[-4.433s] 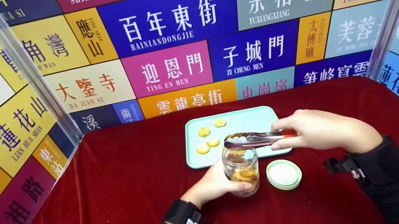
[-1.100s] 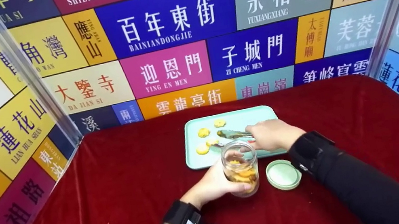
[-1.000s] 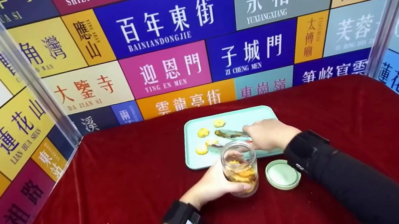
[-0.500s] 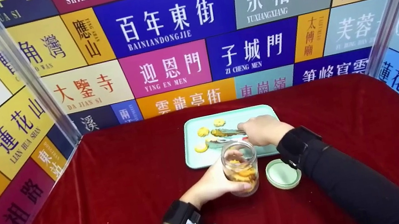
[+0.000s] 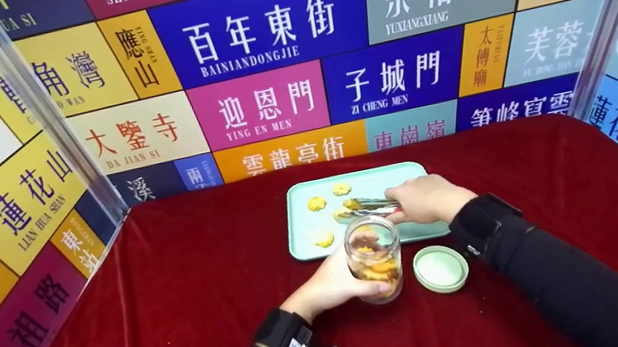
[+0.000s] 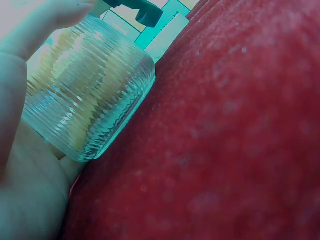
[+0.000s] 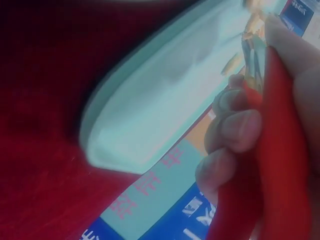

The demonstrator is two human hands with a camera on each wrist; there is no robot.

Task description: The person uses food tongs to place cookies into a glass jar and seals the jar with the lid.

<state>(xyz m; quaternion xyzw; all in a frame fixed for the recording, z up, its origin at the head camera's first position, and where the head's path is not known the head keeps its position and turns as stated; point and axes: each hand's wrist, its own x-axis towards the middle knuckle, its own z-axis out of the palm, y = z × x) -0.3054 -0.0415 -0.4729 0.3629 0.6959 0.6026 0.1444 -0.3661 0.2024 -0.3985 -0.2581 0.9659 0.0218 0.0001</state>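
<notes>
My left hand (image 5: 329,287) is wrapped round a ribbed glass jar (image 5: 393,247), which stands upright and lidless on the red cloth with several yellow cookies inside. My right hand (image 5: 431,198) grips metal tongs (image 5: 375,205); their red handles (image 7: 282,140) fill the right side of the right wrist view. The tong tips are over the mint-green tray (image 5: 405,175), behind the jar, with a yellow cookie (image 5: 344,215) between them. Three other cookies lie on the tray: one at the back (image 5: 341,188), a second to its left (image 5: 317,203), a third near the front edge (image 5: 323,238).
A pale green round lid (image 5: 441,268) lies on the red cloth (image 5: 205,268) to the right of the jar. Behind the table stands a wall of coloured sign panels (image 5: 264,25), with clear upright posts at both back corners.
The tongs went from above the jar's mouth to the tray, and their tips have come together around a cookie. The front left cookie has shifted slightly. My left hand and jar stay put.
</notes>
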